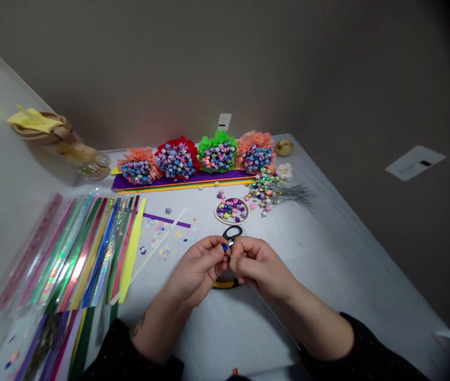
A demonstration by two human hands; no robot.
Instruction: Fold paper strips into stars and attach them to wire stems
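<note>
Left hand [199, 264] pinches a small blue piece [225, 247]; right hand [262, 264] holds thin wire [273, 312] against it. Scissors [225, 234] lie just beyond the grip, star dish [231, 223] farther, shiny strips [77, 254] left.

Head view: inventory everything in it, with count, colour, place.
Small piece: 1, blue, left hand
Wire: 1, silver, right hand
Scissors: 1, black handle, beyond hands
Partly hidden object: 1, black and yellow, beneath hands
Bowl: 1, pale, stars inside, beyond scissors
Loose stars: many, multicoloured, right of bowl
Wire bundle: 1, silver, beside loose stars
Star bouquets: 4 (two peach, one red, one green), back
Sheets: several, purple, orange, green, under bouquets
Flower: 1, white, back right
Rounded object: 1, yellowish, back corner
Strips: many, multicoloured, mostly left
Scraps: many, multicoloured, middle left
Basket-like item: 1, tan, back left
Rectangles: 2, white, walls
Table: 1, white, beneath
Left hand: 1, black sleeve, centre
Right hand: 1, black sleeve, centre
</note>
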